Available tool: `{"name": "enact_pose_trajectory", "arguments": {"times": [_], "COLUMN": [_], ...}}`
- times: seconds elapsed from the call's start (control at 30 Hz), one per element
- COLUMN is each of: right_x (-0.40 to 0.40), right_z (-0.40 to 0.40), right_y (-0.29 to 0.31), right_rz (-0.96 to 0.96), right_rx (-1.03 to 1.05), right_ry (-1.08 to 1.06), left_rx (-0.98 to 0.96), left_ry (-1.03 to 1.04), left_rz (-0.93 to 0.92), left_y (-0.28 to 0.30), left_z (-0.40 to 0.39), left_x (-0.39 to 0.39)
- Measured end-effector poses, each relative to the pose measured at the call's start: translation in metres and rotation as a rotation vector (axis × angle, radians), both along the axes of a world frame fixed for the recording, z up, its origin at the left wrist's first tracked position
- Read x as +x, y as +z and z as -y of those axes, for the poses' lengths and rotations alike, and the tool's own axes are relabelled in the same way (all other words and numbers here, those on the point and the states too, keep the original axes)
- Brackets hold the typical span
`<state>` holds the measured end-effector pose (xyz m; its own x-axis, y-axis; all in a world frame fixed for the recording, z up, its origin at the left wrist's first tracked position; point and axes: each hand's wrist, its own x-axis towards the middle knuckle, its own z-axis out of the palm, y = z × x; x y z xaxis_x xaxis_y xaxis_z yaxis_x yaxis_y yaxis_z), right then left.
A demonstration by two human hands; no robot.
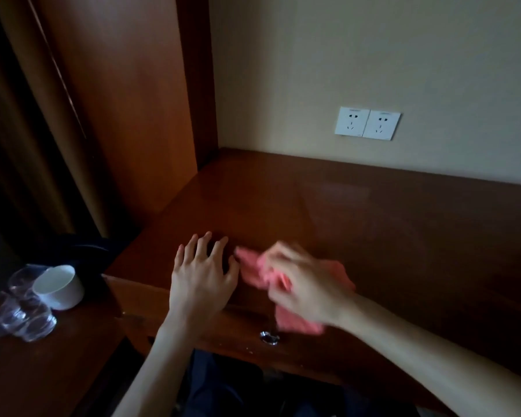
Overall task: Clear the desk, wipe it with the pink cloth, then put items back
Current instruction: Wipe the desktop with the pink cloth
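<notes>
The pink cloth lies on the brown wooden desk near its front edge, and part of it hangs over that edge. My right hand grips the cloth from above and looks blurred. My left hand rests flat on the desk just left of the cloth, fingers spread. A white cup and several clear glasses stand on a lower surface to the left.
A wooden cabinet side rises at the desk's left end. Two white wall sockets sit above the desk's back. A round metal drawer knob shows below the front edge. A dark object sits behind the cup.
</notes>
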<state>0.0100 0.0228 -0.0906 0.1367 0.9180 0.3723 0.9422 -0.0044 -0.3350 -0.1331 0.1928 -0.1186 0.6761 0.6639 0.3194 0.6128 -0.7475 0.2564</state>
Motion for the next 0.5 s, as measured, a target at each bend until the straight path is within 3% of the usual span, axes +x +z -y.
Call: {"name": "enact_pose_trajectory", "arguments": {"times": [0.07,0.27,0.4,0.5], "right_x": [0.004,0.049,0.011,0.040], "right_z": [0.011,-0.052,0.006,-0.009], "right_y": [0.001,0.003,-0.005,0.001], "right_rz": [0.001,0.009,0.017,0.057], "right_rx": [-0.042,0.078,0.002,0.023], "right_ry": [0.016,-0.270,-0.049,-0.080], "left_rx": [-0.009,-0.028,-0.022,-0.021], "left_ry": [0.018,-0.019,-0.004,0.006], "left_rz": [0.010,-0.005,-0.003,0.004], "left_y": [0.002,0.002,0.001,0.002], "left_z": [0.002,0.000,0.003,0.004], "left_x": [0.002,-0.002,0.000,0.001]}}
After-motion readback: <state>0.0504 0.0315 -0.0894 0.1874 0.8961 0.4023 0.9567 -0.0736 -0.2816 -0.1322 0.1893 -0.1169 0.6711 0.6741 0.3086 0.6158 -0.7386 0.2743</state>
